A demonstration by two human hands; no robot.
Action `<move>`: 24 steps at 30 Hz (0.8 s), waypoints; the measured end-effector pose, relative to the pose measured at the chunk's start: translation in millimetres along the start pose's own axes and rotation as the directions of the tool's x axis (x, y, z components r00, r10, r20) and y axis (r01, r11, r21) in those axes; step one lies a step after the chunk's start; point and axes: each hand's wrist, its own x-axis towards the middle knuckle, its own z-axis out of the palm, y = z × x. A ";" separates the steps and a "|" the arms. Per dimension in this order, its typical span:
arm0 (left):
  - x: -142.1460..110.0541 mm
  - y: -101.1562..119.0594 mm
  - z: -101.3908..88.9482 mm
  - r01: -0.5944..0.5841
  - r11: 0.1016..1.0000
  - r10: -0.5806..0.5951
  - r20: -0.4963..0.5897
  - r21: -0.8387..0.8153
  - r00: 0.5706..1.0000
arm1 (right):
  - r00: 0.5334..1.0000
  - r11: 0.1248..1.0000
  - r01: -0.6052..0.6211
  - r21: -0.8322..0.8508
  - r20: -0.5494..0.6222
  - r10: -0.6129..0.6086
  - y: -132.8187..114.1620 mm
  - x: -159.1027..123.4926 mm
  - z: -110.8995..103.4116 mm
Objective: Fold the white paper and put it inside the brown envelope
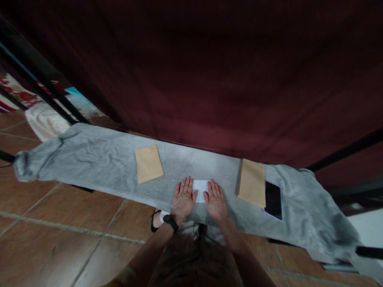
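A small white sheet of paper (pixel 200 191) lies on the grey cloth (pixel 101 159) in front of me. My left hand (pixel 184 198) rests flat over its left edge, fingers stretched out. Over the right edge lies my right hand (pixel 215 199), also flat with its fingers extended. The paper's middle shows between my thumbs, while its sides are hidden under the hands. To the left is a brown envelope (pixel 149 164) with a faint reddish mark near its top. A thicker brown stack of envelopes (pixel 253 181) sits to the right.
A dark phone (pixel 273 200) lies beside the right-hand stack, partly beneath or against it. Behind the cloth-covered bench hangs a dark red curtain (pixel 209 99). Black metal bars (pixel 48 75) stand at the left, and brown floor tiles (pixel 60 231) show below.
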 end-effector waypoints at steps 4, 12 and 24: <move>-0.5 1.2 -1.0 -0.002 1.000 0.002 -0.001 0.007 1.000 | 0.999 0.999 0.033 0.007 -0.040 -0.033 3.7 -17.5 -7.2; 0.0 3.5 -1.9 -0.006 0.999 0.007 -0.011 0.036 1.000 | 0.995 0.995 0.102 0.007 -0.010 -0.102 10.4 -55.1 -27.4; 5.7 16.4 -8.6 -0.013 1.000 0.013 0.018 -0.010 1.000 | 0.996 0.993 0.094 0.072 -0.004 -0.094 11.5 -60.0 -34.1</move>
